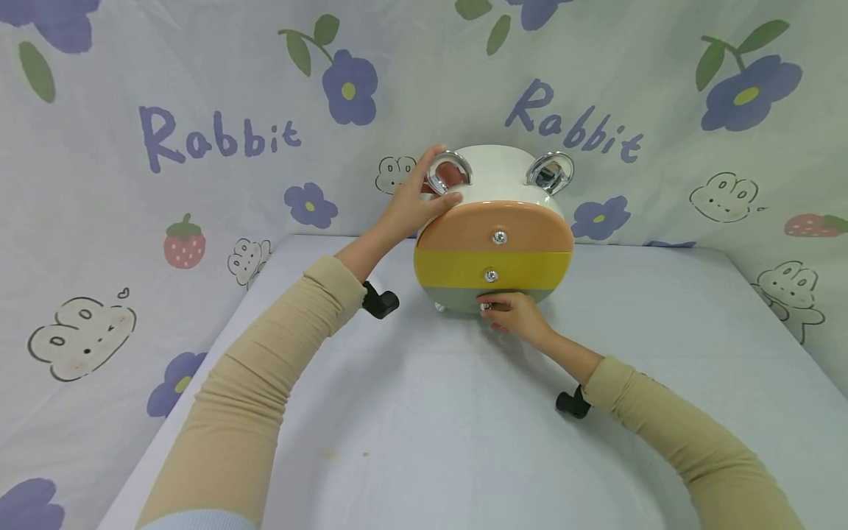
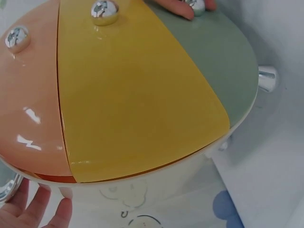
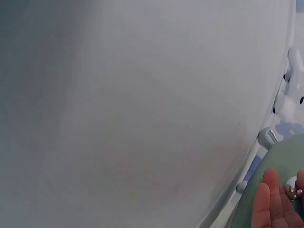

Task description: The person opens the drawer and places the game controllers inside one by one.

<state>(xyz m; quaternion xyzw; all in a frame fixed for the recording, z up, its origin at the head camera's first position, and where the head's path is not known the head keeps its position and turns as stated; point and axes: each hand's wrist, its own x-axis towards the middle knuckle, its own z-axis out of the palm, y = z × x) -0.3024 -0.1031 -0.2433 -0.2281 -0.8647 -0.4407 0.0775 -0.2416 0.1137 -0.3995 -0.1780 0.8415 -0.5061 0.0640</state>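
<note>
A small rounded drawer cabinet [image 1: 495,173] has a white case, two chrome ring ears and three drawers with round silver knobs. From the top, the drawers are orange [image 1: 457,230], yellow [image 2: 137,104] and grey-green [image 2: 228,66]; all look closed. My left hand [image 1: 414,195] holds the cabinet's upper left side, thumb in front below the left ear [image 1: 469,168] and fingers behind it. In the left wrist view, fingertips [image 2: 59,216] touch the case's side. At the bottom drawer, my right hand [image 1: 520,316] pinches the silver knob [image 1: 486,306], which the fingers partly cover.
The cabinet stands on short silver feet [image 2: 267,78] toward the back of a white-covered table [image 1: 424,427]. Behind it hangs a cloth [image 1: 238,66] printed with rabbits and flowers. Black wrist-mounted devices [image 1: 380,300] protrude beside both forearms.
</note>
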